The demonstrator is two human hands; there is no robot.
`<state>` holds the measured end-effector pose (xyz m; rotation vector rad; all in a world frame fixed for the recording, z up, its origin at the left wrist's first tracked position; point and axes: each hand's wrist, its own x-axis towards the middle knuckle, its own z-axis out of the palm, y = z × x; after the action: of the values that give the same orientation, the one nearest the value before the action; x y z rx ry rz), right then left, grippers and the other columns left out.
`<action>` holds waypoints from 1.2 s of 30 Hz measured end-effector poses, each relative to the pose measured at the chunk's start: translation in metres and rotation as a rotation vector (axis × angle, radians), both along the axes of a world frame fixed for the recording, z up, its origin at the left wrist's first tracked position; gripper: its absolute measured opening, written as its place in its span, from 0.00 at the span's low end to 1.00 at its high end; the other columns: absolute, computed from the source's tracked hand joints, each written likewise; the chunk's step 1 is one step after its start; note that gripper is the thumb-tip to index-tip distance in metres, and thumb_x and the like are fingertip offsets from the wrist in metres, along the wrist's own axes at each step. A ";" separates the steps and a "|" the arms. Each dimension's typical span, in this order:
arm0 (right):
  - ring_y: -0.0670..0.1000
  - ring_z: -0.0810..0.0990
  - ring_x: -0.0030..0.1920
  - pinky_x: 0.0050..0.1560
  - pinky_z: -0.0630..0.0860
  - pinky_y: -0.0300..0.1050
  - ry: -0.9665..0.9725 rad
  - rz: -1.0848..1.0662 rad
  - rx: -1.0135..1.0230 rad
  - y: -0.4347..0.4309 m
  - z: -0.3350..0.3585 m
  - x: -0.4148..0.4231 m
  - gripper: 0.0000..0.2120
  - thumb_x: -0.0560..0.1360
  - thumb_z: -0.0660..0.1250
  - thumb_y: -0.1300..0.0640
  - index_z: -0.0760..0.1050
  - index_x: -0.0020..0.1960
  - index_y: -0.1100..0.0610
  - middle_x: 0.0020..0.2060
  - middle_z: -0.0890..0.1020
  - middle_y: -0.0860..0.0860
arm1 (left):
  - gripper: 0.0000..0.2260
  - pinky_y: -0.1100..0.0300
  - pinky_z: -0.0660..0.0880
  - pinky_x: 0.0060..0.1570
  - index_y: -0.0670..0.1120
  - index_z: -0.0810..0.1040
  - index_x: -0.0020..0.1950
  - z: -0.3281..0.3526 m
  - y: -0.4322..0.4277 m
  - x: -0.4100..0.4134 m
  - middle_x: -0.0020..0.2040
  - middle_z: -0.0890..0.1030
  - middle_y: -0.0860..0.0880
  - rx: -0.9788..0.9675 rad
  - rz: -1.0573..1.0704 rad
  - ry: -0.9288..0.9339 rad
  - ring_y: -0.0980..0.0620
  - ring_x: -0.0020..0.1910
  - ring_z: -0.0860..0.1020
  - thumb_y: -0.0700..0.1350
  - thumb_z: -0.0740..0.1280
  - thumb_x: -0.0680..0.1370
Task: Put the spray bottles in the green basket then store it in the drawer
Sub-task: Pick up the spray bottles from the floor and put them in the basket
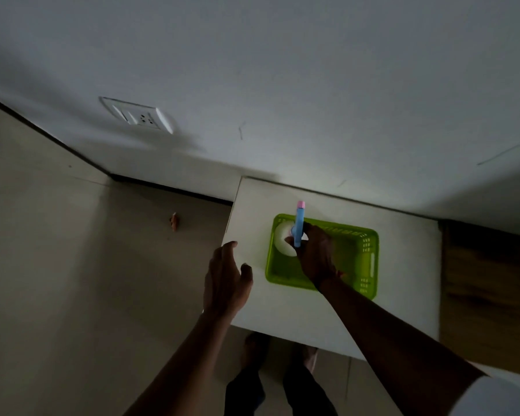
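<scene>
A green basket [360, 259] sits on top of a white cabinet [403, 295]. My right hand [315, 253] is over the basket's left end, shut on a spray bottle [298, 226] with a blue head and pink nozzle; its white body [284, 240] lies inside the basket. My left hand [225, 280] hovers open at the cabinet's left edge, left of the basket, holding nothing. No drawer is visible from this angle.
A grey wall with a white socket plate [140, 115] stands behind the cabinet. A tiled floor [72, 265] lies to the left, with a small orange object [174, 221] on it. A wooden surface [487, 280] adjoins the cabinet's right side. My feet [282, 355] are below the cabinet front.
</scene>
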<state>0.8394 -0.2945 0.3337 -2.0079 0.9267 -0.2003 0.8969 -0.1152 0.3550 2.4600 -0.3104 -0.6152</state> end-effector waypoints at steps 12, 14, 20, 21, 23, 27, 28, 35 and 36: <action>0.58 0.65 0.72 0.72 0.63 0.51 0.331 0.068 0.038 -0.001 0.026 -0.024 0.34 0.74 0.66 0.69 0.57 0.76 0.60 0.72 0.67 0.59 | 0.25 0.48 0.69 0.65 0.46 0.64 0.73 0.020 -0.007 -0.003 0.71 0.70 0.45 -0.029 -0.175 -0.017 0.45 0.69 0.69 0.43 0.65 0.76; 0.58 0.64 0.73 0.72 0.64 0.52 0.357 0.073 0.043 -0.003 0.036 -0.040 0.35 0.74 0.67 0.67 0.55 0.76 0.59 0.73 0.65 0.59 | 0.25 0.50 0.68 0.65 0.46 0.64 0.73 0.026 -0.013 -0.010 0.71 0.70 0.44 -0.038 -0.215 -0.010 0.45 0.70 0.69 0.43 0.65 0.76; 0.61 0.75 0.64 0.63 0.74 0.56 0.346 -0.035 0.020 -0.003 0.073 -0.105 0.37 0.73 0.70 0.60 0.55 0.77 0.57 0.69 0.72 0.60 | 0.25 0.53 0.69 0.63 0.44 0.66 0.72 0.045 -0.022 -0.050 0.69 0.72 0.43 -0.039 -0.335 -0.016 0.44 0.67 0.71 0.42 0.66 0.76; 0.61 0.76 0.63 0.62 0.74 0.56 0.329 -0.050 0.013 -0.001 0.079 -0.116 0.37 0.73 0.71 0.61 0.56 0.77 0.57 0.68 0.73 0.60 | 0.25 0.53 0.70 0.63 0.43 0.66 0.72 0.048 -0.024 -0.058 0.68 0.73 0.43 -0.033 -0.358 -0.013 0.44 0.67 0.72 0.42 0.66 0.76; 0.60 0.78 0.61 0.60 0.76 0.55 0.302 -0.096 -0.004 0.004 0.090 -0.145 0.37 0.73 0.71 0.60 0.57 0.76 0.56 0.66 0.75 0.59 | 0.25 0.52 0.69 0.65 0.43 0.65 0.73 0.056 -0.029 -0.080 0.69 0.72 0.43 -0.023 -0.403 0.009 0.44 0.68 0.71 0.43 0.66 0.76; 0.57 0.81 0.55 0.55 0.78 0.54 0.304 -0.224 0.012 0.020 0.101 -0.212 0.34 0.74 0.70 0.58 0.59 0.75 0.52 0.64 0.77 0.56 | 0.25 0.51 0.67 0.67 0.45 0.64 0.74 0.067 -0.041 -0.134 0.73 0.70 0.44 -0.026 -0.516 0.040 0.45 0.71 0.68 0.44 0.65 0.77; 0.56 0.81 0.54 0.54 0.79 0.55 0.305 -0.267 0.030 0.026 0.102 -0.232 0.34 0.74 0.70 0.58 0.58 0.75 0.51 0.64 0.77 0.56 | 0.25 0.50 0.67 0.67 0.46 0.64 0.74 0.068 -0.044 -0.151 0.72 0.70 0.45 -0.035 -0.554 0.046 0.45 0.71 0.68 0.44 0.64 0.77; 0.57 0.78 0.60 0.57 0.77 0.51 0.299 -0.531 0.152 0.088 0.098 -0.389 0.32 0.75 0.68 0.57 0.58 0.74 0.50 0.67 0.74 0.55 | 0.24 0.47 0.69 0.65 0.46 0.65 0.72 0.068 -0.047 -0.293 0.69 0.72 0.45 -0.033 -0.828 0.054 0.44 0.68 0.70 0.44 0.64 0.76; 0.57 0.78 0.60 0.57 0.77 0.52 0.301 -0.561 0.167 0.100 0.095 -0.411 0.31 0.75 0.68 0.57 0.58 0.74 0.50 0.67 0.74 0.55 | 0.25 0.48 0.69 0.65 0.46 0.65 0.72 0.066 -0.043 -0.313 0.69 0.72 0.44 -0.027 -0.855 0.056 0.44 0.68 0.70 0.44 0.65 0.75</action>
<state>0.4285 -0.1941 0.4287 -1.6094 1.6350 -0.1218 0.5836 -0.1587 0.4215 2.2009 -1.3626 -0.9960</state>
